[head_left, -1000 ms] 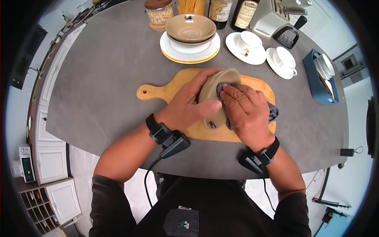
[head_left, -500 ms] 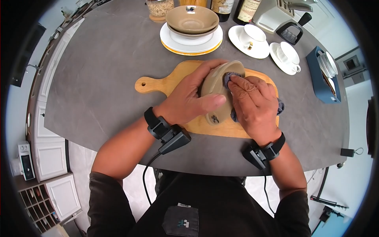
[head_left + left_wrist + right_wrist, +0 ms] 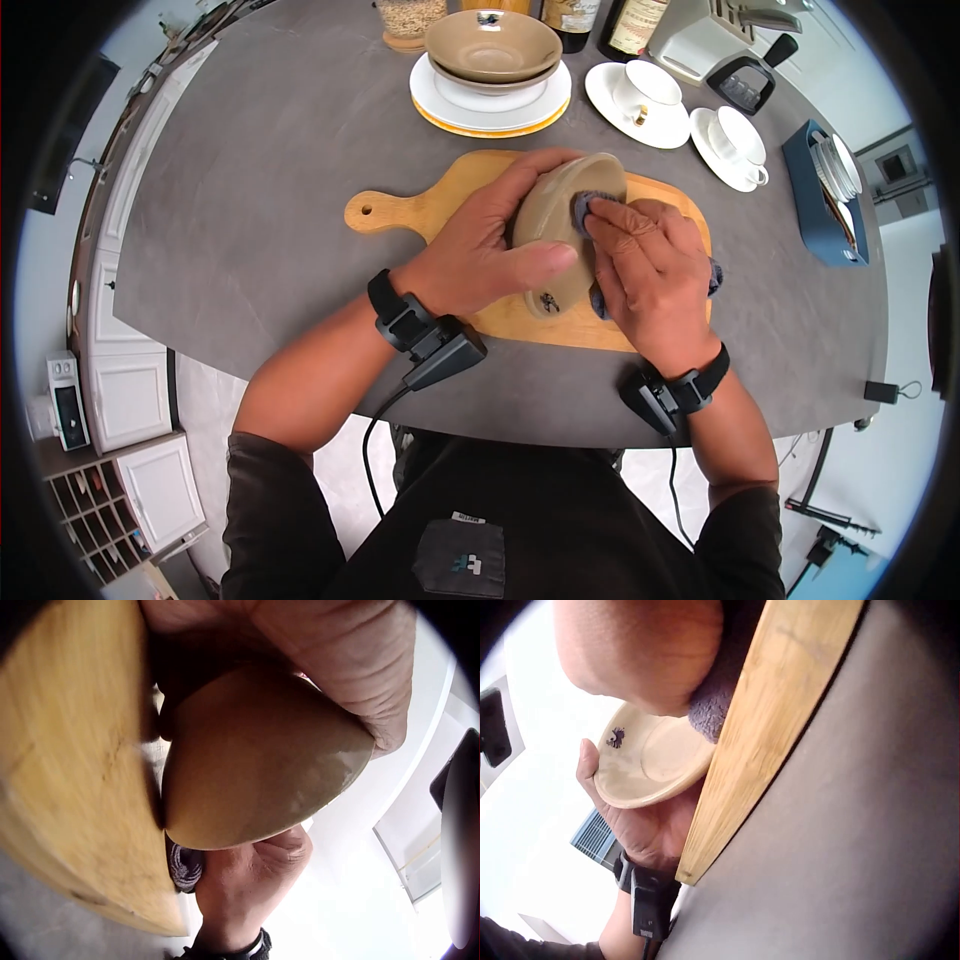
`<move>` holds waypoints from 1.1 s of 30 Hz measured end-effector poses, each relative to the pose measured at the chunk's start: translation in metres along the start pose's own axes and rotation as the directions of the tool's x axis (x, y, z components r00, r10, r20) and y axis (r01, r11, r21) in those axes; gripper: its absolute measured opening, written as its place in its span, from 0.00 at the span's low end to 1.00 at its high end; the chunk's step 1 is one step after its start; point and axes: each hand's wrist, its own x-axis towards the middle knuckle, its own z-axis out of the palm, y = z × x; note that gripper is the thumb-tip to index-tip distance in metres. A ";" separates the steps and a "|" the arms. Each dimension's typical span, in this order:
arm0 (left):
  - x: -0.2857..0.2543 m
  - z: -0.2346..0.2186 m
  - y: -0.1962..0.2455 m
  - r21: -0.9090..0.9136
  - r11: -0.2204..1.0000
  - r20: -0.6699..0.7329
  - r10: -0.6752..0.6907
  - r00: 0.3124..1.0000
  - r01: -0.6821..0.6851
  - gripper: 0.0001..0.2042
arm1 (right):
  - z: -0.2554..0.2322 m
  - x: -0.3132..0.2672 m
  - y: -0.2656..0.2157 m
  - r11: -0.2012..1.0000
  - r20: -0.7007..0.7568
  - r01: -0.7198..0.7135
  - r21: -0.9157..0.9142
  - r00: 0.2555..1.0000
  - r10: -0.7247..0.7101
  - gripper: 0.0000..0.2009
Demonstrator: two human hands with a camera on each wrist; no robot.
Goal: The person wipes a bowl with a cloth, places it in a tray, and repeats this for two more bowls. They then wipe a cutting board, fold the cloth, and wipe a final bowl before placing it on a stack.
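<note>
A beige bowl (image 3: 548,215) with a small dark mark is tipped on its side over the wooden cutting board (image 3: 490,322). My left hand (image 3: 480,240) grips it from the left, thumb at the near rim and fingers round the back. In the left wrist view the bowl's outer wall (image 3: 262,757) fills the middle, its edge right at the board. My right hand (image 3: 655,275) pinches a grey-purple cloth (image 3: 594,208) and presses it against the bowl's inside. More of the cloth (image 3: 711,712) bunches beneath that hand in the right wrist view.
Behind the board stand stacked brown bowls (image 3: 492,45) on white plates (image 3: 440,100). Two white cups (image 3: 648,88) on saucers sit to their right, with a blue bin (image 3: 826,225) of dishes farther right. Bottles (image 3: 634,28), a jar (image 3: 412,18) and a toaster (image 3: 698,40) line the back.
The right hand has slid the cloth up along the bowl's inside, toward its far rim. The left hand keeps its hold on the bowl. The head view has tilted slightly down.
</note>
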 end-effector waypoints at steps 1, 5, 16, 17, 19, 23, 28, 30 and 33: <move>0.000 0.000 0.001 -0.017 1.000 -0.007 -0.022 1.000 0.022 0.45 | 0.001 0.000 -0.002 1.000 -0.001 0.005 0.005 1.000 -0.005 0.16; 0.001 -0.002 -0.001 -0.010 1.000 0.004 -0.001 1.000 0.001 0.44 | -0.001 -0.002 -0.005 0.972 0.090 -0.017 0.236 0.996 -0.004 0.17; 0.000 -0.002 0.003 0.067 0.997 -0.007 -0.040 0.999 0.041 0.49 | -0.007 -0.003 -0.011 0.983 0.094 -0.031 0.183 0.995 0.014 0.14; 0.000 -0.002 0.003 0.071 0.997 -0.003 -0.039 0.999 0.040 0.49 | -0.008 -0.002 -0.012 0.983 0.090 -0.032 0.181 0.996 0.016 0.14; 0.001 -0.002 0.000 0.007 1.000 -0.015 0.010 1.000 -0.010 0.43 | -0.012 -0.003 -0.013 0.944 0.161 -0.077 0.320 0.987 0.026 0.13; 0.002 0.000 -0.004 0.015 0.999 -0.025 0.034 0.999 -0.034 0.44 | -0.011 -0.004 -0.001 0.972 0.115 -0.045 0.229 0.993 0.019 0.13; 0.001 -0.003 -0.006 0.044 0.998 -0.025 0.035 0.999 -0.034 0.44 | -0.015 -0.005 -0.003 0.978 0.137 -0.063 0.200 0.990 0.036 0.14; 0.002 -0.003 -0.005 0.086 0.995 -0.016 0.061 0.998 -0.059 0.45 | -0.019 -0.002 -0.009 0.948 0.179 -0.071 0.309 0.984 0.016 0.13; 0.003 -0.001 -0.005 0.108 0.991 0.001 0.085 0.996 -0.085 0.46 | -0.018 -0.005 -0.005 0.863 0.212 -0.102 0.494 0.977 -0.007 0.12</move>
